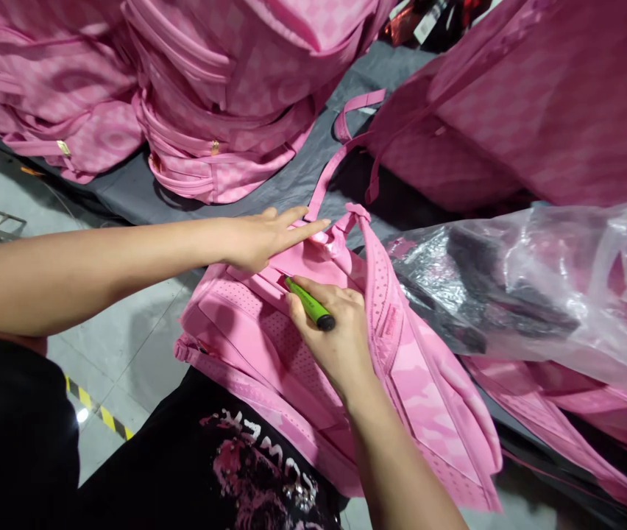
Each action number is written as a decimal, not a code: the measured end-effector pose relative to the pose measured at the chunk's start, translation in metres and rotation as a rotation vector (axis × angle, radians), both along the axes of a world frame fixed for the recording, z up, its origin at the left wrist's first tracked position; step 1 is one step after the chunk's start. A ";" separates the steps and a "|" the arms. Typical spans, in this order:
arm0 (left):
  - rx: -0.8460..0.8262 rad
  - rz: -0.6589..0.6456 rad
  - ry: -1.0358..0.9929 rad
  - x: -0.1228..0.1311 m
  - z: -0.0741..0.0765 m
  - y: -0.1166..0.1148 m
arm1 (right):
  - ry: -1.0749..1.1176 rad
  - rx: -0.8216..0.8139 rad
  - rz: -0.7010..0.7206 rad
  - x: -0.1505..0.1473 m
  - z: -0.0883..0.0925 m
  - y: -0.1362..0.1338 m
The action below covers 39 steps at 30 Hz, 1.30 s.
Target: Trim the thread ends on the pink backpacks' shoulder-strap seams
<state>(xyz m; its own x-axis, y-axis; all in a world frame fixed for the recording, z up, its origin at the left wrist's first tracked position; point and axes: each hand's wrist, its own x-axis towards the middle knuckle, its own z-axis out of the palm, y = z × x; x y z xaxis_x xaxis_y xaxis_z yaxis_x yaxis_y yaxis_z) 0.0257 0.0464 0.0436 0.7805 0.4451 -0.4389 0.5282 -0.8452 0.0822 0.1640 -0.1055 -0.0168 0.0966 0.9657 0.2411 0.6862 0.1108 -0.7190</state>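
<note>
A pink backpack (285,353) with camouflage and dotted panels rests slanted against my body, straps upward. My left hand (269,237) lies over its upper edge with the fingers stretched out. In my right hand (341,331) is a green marker pen (307,302) with a black end, its front pointing at the backpack's upper panel. Whether the tip touches the fabric I cannot tell. One shoulder strap (383,294) of the backpack runs along the right of my right hand.
Stacked pink checkered backpacks (225,103) fill the back of a dark cloth-covered table (142,188). Another large pink bag (512,110) stands at the right. A clear plastic bag (534,272) with dark and pink contents lies beside my work. Yellow-black floor tape (98,412) shows below.
</note>
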 end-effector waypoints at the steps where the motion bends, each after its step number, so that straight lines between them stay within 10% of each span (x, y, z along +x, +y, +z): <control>1: 0.003 -0.003 -0.001 0.000 0.000 0.000 | 0.020 -0.006 0.009 -0.003 0.000 0.003; 39: 0.001 -0.018 -0.085 -0.005 -0.013 0.005 | 0.220 -0.120 0.051 -0.019 -0.001 0.023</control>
<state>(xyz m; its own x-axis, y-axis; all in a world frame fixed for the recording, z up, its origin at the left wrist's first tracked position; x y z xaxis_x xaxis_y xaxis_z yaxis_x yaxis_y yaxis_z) 0.0211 0.0510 0.0305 0.8228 0.4311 -0.3702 0.5041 -0.8545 0.1253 0.1446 -0.0821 -0.0182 0.0846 0.9911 0.1031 0.5078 0.0462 -0.8603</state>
